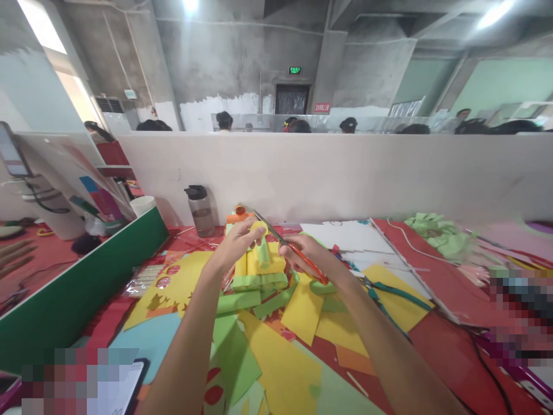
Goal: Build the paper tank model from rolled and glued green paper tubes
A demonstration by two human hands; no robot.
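Observation:
My left hand (237, 242) is closed, pinching a small yellow felt-like piece (259, 227) between thumb and fingers. My right hand (306, 251) is wrapped round a pair of scissors (307, 260) with orange-red handles. The blades point up and left, their tips beside the yellow piece; whether they touch it I cannot tell. Just below both hands stands a stack of yellow and green rolls (247, 266), with a frilled green strip (259, 282) along its front. An orange roll (237, 218) lies behind my left hand.
Yellow sheets (276, 363) and green sheets (235, 354) cover the red table. Teal-handled pliers (400, 291) lie at right. A water bottle (200, 212) stands by the white partition (324, 173). A green board (86, 276) edges the left side; a co-worker's hand (16, 256) is beyond it.

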